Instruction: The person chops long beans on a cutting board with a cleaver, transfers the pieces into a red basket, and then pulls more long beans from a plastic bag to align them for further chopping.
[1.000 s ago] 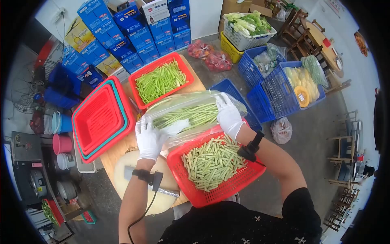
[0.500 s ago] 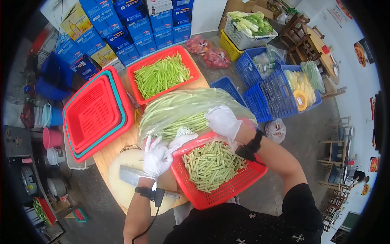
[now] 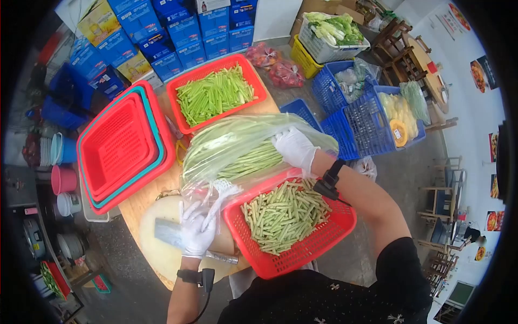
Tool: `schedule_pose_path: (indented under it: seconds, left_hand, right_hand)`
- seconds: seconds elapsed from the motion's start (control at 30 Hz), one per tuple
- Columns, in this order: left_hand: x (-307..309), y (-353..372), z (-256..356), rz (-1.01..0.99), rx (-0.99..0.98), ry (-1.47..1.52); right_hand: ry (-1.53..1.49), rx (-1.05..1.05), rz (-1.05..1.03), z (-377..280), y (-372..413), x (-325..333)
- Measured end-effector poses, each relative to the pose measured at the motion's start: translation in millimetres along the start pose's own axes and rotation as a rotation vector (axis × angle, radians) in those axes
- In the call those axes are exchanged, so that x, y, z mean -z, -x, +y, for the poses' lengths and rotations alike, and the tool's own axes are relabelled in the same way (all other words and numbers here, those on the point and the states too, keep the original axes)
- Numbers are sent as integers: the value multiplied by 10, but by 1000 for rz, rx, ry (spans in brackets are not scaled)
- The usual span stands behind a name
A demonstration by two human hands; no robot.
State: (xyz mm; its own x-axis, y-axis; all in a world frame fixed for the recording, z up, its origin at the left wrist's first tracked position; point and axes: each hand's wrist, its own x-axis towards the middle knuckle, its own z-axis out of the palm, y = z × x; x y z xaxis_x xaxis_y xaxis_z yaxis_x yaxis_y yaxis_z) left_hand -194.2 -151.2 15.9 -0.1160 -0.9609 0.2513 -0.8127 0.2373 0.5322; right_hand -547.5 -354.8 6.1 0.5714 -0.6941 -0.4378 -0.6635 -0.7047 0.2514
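Note:
Both hands wear white gloves. My right hand [image 3: 295,149] presses on a clear plastic bag [image 3: 237,144] of long green stalks lying across the wooden table [image 3: 141,195]. My left hand [image 3: 195,229] grips the bag's open end and pulls it toward me, over a round cutting board [image 3: 156,259] where a cleaver [image 3: 168,233] lies. Just right of that hand stands a red basket [image 3: 307,251] with several short cut green stalk pieces.
A second red basket [image 3: 178,113] of cut stalks sits at the table's far side. Stacked empty red and teal baskets [image 3: 121,146] lie left. Blue crates [image 3: 367,119] with produce, blue boxes [image 3: 178,38] and wooden chairs [image 3: 402,43] surround the table.
My left hand has pulled back from the bag's middle toward me, drawing the bag's open end over the cutting board. My right hand shifted slightly down the bag.

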Motion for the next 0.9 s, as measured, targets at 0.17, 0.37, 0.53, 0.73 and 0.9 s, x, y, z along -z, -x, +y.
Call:
schedule_pose_path:
  seconds: [0.17, 0.37, 0.53, 0.73, 0.9]
  left_hand:
    - [24, 10, -110, 65, 94, -13]
    - [109, -277, -191, 96, 281, -174]
    - [310, -741, 297, 272, -13, -330]
    - [-89, -977, 753, -171, -195, 237]
    - [-878, -1513, 761, -394, -70, 224]
  right_hand:
    - [-81, 47, 369, -33, 55, -7]
    - [-363, 88, 259, 17, 73, -180]
    - [-481, -4, 210, 99, 148, -39]
    - [-869, -174, 379, 254, 229, -98]
    - [-694, 3, 178, 744, 307, 71]
